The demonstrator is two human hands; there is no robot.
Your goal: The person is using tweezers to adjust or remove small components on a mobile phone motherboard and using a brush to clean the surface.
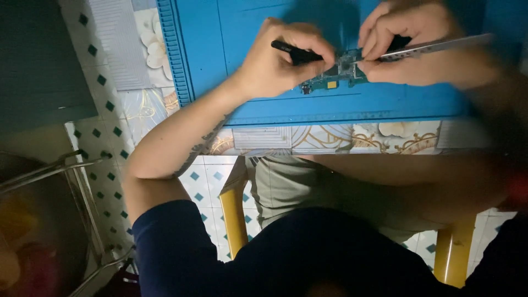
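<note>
A small green circuit board [336,76] lies on a blue work mat [220,49] near the top of the head view. My left hand [278,63] rests on the mat left of the board and grips a black pen-like tool [294,52] that points toward it. My right hand [412,47] is just right of the board and holds silver metal tweezers [434,47], whose tips reach the board's upper edge. Fingers of both hands hide parts of the board.
The mat sits on a table with a floral patterned cover [330,137]. Below the table edge are my lap, a yellow stool [234,214] and a white tiled floor with green diamonds [104,132]. A metal frame [49,170] stands at the left.
</note>
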